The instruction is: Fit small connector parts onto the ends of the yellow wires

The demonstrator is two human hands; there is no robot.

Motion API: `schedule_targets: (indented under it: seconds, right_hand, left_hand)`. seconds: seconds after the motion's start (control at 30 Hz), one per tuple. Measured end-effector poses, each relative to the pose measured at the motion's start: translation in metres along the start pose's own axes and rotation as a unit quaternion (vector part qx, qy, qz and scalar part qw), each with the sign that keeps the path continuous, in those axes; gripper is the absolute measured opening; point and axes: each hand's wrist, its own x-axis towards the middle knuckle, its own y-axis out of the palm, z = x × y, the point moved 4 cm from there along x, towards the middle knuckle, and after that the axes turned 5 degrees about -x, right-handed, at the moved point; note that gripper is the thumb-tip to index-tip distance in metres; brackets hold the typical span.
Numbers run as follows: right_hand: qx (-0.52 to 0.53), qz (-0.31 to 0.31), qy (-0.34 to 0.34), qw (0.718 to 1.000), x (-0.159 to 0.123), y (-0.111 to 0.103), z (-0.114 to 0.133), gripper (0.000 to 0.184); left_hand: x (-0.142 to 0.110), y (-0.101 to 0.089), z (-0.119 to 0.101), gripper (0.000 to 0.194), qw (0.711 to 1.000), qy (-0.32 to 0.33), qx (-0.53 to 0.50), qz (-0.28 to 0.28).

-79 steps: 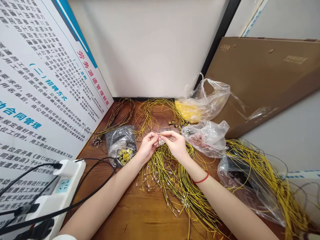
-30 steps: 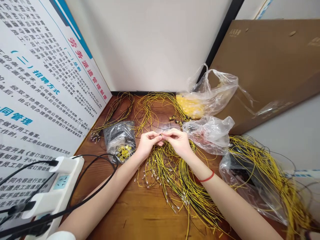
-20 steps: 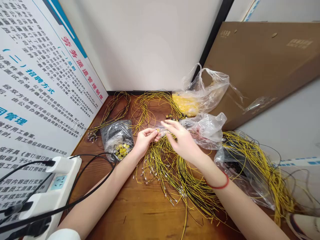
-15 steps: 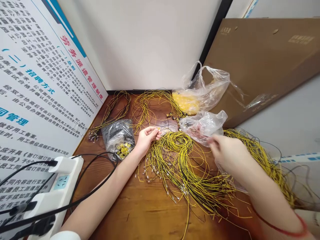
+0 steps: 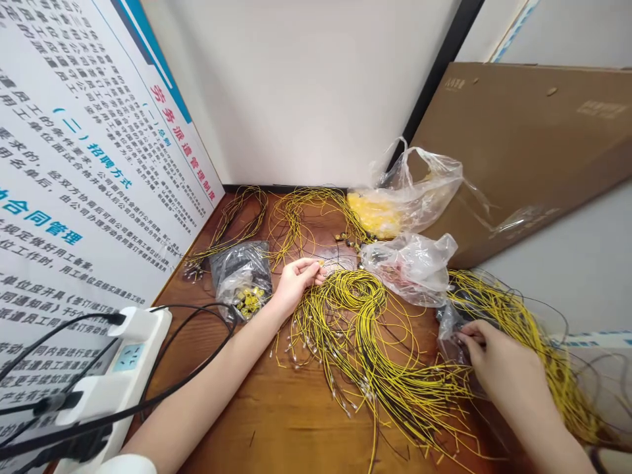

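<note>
My left hand (image 5: 297, 284) is closed in a pinch on a small yellow piece (image 5: 320, 263), mostly covered by the fingertips. Just right of it lies a coiled bundle of yellow and black wires (image 5: 358, 289), its loose ends fanning toward the front right, many with small whitish tips. On the right, my right hand (image 5: 506, 362) has thumb and fingers pinched together against a greyish clear plastic bag (image 5: 448, 332). Whatever is between those fingertips is too small to make out. A crumpled clear bag with reddish contents (image 5: 407, 266) lies beyond the bundle.
A bag of small yellow-black parts (image 5: 249, 299) lies left of my left hand. At the back stands a bag of yellow pieces (image 5: 378, 210). More wires (image 5: 513, 316) run along the right, below a brown board (image 5: 533, 145). A white power strip (image 5: 143, 336) with black cables borders the left.
My right hand has moved right and toward me, from beside the crumpled clear bag to the greyish bag. My left hand keeps its pinch on the yellow piece. The whole view has shifted slightly.
</note>
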Motion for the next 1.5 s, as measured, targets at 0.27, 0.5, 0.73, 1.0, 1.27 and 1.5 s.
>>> schedule_targets:
  seconds: [0.27,0.5,0.73,1.0,1.27,1.5]
  right_hand:
    - [0.014,-0.099,0.023,0.995,0.0,0.004,-0.007,0.01]
    - [-0.002,-0.054,-0.026,0.998,0.004,0.005,0.001,0.013]
    - [0.021,-0.099,-0.016,0.995,-0.003,-0.001,-0.002,0.014]
    - [-0.047,-0.32,-0.16,0.933,-0.014,-0.008,-0.003,0.024]
    - [0.163,-0.303,-0.194,0.919,-0.022,-0.029,0.073,0.013]
    - [0.548,0.092,-0.223,0.801,0.039,0.043,0.194,0.018]
  left_hand:
    - [0.001,-0.001,0.002,0.04,1.0,0.006,0.019,0.005]
    - [0.001,-0.001,0.002,0.041,1.0,0.003,0.024,-0.002]
    - [0.001,0.0,0.002,0.041,1.0,0.006,0.02,-0.003]
    - [0.0,-0.001,0.001,0.043,1.0,-0.003,0.013,-0.003]
    - [0.0,0.001,0.0,0.044,1.0,0.003,0.01,-0.003]
    - [0.0,0.0,0.0,0.042,1.0,0.023,0.008,-0.012]
